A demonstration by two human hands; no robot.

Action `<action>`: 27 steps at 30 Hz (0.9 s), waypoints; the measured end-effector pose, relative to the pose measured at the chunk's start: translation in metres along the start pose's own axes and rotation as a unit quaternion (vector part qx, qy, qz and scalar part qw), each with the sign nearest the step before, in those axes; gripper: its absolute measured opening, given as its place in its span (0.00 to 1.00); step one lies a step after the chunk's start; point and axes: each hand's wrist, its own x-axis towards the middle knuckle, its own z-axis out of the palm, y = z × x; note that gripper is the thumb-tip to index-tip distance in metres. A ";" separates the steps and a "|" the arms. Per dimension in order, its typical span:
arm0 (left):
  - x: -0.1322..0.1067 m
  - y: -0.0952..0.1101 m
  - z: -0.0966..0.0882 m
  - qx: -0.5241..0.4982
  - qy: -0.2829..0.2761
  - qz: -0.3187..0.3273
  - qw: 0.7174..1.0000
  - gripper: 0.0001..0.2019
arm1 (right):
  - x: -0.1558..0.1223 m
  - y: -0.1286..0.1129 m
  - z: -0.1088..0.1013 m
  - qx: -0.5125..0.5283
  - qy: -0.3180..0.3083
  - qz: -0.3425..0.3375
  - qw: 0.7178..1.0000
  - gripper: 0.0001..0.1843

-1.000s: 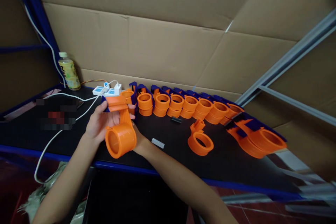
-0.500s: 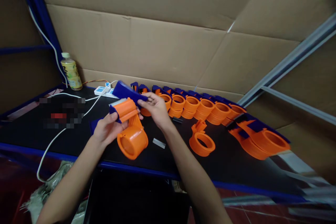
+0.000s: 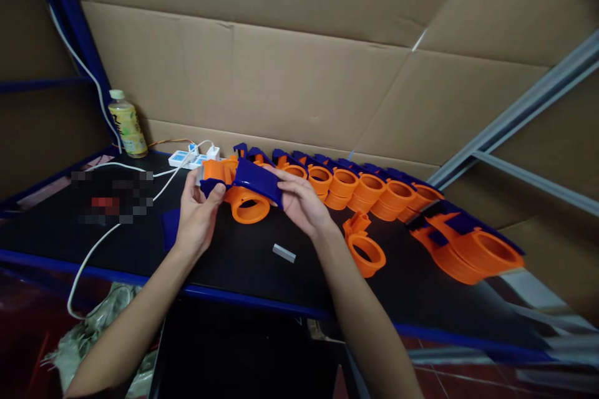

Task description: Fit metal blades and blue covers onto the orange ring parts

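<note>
2-handed | gripping orange holder (image 3: 214,170) between thumb and fingers of left hand (image 3: 197,215), apparently for steadiness | pinching blue panel (image 3: 255,182) edge with fingers of right hand (image 3: 304,202), presumably for tilt control

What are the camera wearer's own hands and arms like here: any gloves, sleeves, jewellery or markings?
The left hand and right hand show no gloves, and no rings can be made out. The left forearm and right forearm are uncovered along most of their visible length, with no watch, band, cable or marking visible.
</note>
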 end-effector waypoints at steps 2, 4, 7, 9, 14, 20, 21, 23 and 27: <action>0.000 0.001 -0.001 0.004 0.002 0.003 1.000 0.22 | 0.000 0.001 0.000 0.000 0.001 0.007 1.000 0.19; 0.001 0.002 -0.001 0.008 -0.003 0.009 1.000 0.21 | 0.000 0.002 0.000 -0.003 0.000 0.013 1.000 0.19; 0.002 0.003 0.000 0.016 -0.013 0.026 0.999 0.21 | -0.001 0.003 0.000 -0.004 -0.005 0.018 1.000 0.19; 0.002 0.003 0.001 0.024 -0.018 0.035 0.999 0.21 | 0.000 0.005 0.001 0.005 -0.007 0.016 1.000 0.18; 0.003 0.000 -0.003 0.045 -0.028 0.048 0.997 0.23 | 0.002 0.010 0.001 0.028 0.000 0.023 0.999 0.21; 0.007 -0.007 -0.008 0.062 -0.030 0.065 0.996 0.23 | 0.001 0.009 0.000 0.025 0.001 0.043 0.999 0.23; 0.007 -0.008 -0.008 0.062 -0.030 0.067 0.995 0.22 | 0.001 0.008 0.000 0.025 0.001 0.044 0.999 0.23; 0.007 -0.009 -0.008 0.063 -0.029 0.067 0.995 0.21 | 0.001 0.007 0.001 0.027 0.002 0.043 0.999 0.22; 0.008 -0.010 -0.010 0.072 -0.025 0.065 0.995 0.21 | 0.000 0.008 0.001 0.041 0.003 0.048 0.998 0.20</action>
